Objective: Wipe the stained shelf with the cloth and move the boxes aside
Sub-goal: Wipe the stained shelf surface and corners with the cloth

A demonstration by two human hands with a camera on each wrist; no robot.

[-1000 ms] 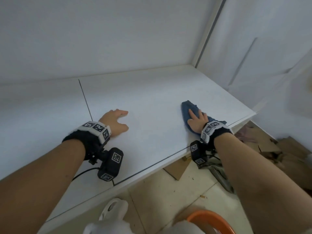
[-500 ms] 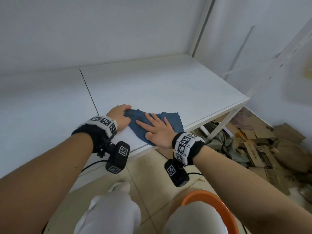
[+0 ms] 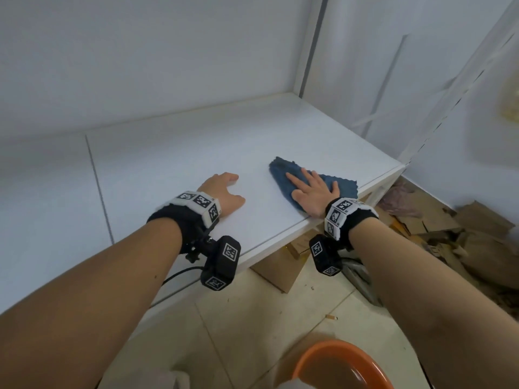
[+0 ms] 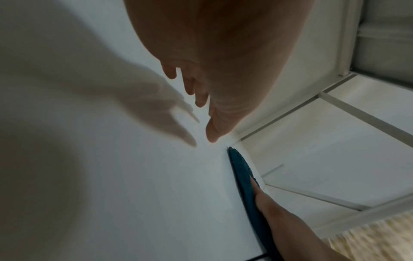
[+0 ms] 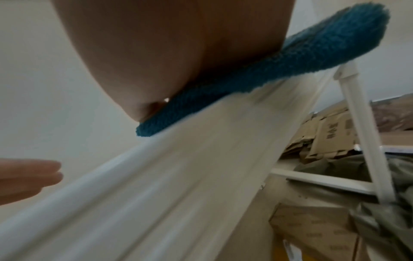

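Observation:
A blue cloth (image 3: 283, 175) lies flat on the white shelf (image 3: 174, 164) near its front right edge. My right hand (image 3: 311, 189) presses down on the cloth with straight, spread fingers; the right wrist view has the cloth (image 5: 268, 67) squeezed under the palm at the shelf's lip. My left hand (image 3: 224, 192) rests on the bare shelf to the left of the cloth, fingers relaxed and holding nothing. In the left wrist view the left hand (image 4: 201, 98) hovers just over the surface, with the cloth (image 4: 243, 176) off to the right. No boxes stand on the shelf.
Flattened cardboard boxes (image 3: 438, 220) and a cardboard box (image 3: 280, 265) lie on the floor below and to the right of the shelf. An orange basin (image 3: 337, 366) sits on the floor near my legs. A seam (image 3: 98, 186) crosses the shelf at left.
My right hand has slid the cloth rightward along the front edge, away from my left hand, which half a second ago touched the cloth. The left hand has stayed on the shelf.

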